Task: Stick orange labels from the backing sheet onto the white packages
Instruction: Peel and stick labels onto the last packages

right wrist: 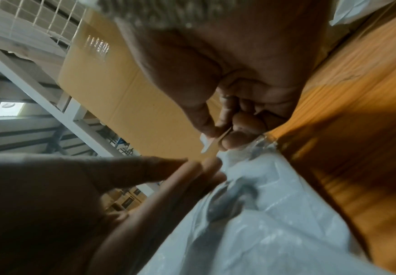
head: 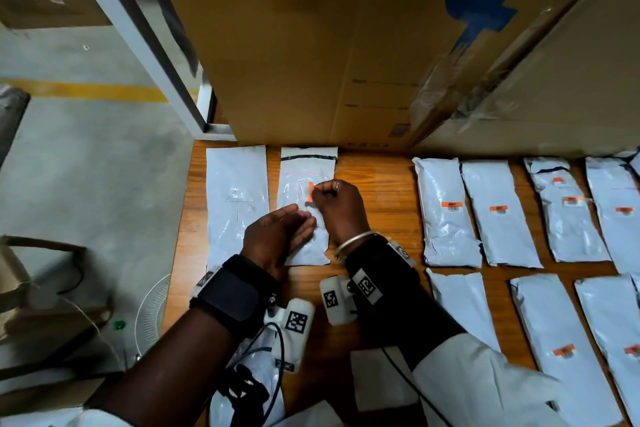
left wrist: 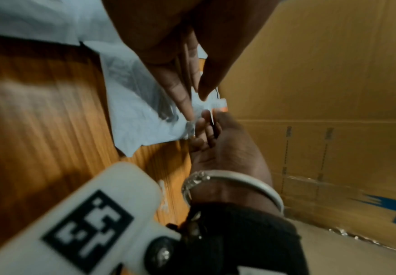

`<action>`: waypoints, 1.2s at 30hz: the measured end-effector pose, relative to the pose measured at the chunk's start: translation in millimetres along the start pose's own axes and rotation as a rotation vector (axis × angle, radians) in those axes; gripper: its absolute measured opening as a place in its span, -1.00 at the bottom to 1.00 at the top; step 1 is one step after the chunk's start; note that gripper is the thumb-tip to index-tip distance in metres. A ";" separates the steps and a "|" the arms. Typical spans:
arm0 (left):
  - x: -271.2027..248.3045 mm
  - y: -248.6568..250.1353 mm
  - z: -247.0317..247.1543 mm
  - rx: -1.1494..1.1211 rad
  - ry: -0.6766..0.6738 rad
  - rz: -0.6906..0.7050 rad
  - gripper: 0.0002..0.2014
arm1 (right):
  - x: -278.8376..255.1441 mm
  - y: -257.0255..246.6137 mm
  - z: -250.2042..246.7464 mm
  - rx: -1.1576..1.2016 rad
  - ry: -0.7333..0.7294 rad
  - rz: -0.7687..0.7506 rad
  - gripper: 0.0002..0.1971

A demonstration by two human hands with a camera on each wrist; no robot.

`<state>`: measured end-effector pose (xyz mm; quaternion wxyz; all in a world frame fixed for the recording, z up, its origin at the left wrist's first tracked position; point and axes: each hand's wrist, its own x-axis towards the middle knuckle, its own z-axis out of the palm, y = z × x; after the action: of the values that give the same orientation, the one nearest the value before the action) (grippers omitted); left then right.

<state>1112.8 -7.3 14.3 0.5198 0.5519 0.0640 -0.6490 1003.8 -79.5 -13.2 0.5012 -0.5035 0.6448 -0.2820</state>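
A white package [head: 304, 180] lies flat on the wooden table [head: 377, 184] in front of a big cardboard box. My right hand [head: 332, 198] hovers over its middle and pinches an orange label [head: 310, 192] on edge between thumb and fingers [right wrist: 232, 137]. In the right wrist view the label [right wrist: 212, 145] is a thin strip sticking out of the pinch. My left hand [head: 294, 225] lies with straight fingers on the lower half of the same package [left wrist: 145, 119], just left of the right hand. Another unlabelled white package [head: 235, 198] lies to the left.
Rows of white packages with orange labels [head: 450, 208] fill the right side of the table. A tall cardboard box [head: 329, 45] stands right behind the work spot. A white sheet [head: 377, 381] lies near the front edge. The table's left edge drops to the floor [head: 86, 166].
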 end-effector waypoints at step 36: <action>26.0 25.1 0.9 0.635 0.048 0.432 -0.88 | -11.8 2.2 -4.7 0.151 0.145 0.086 -0.67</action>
<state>1134.8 -34.9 6.5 0.4462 0.7012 -0.2455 -0.4990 998.5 -68.5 -9.2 0.5013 -0.4147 0.6773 -0.3436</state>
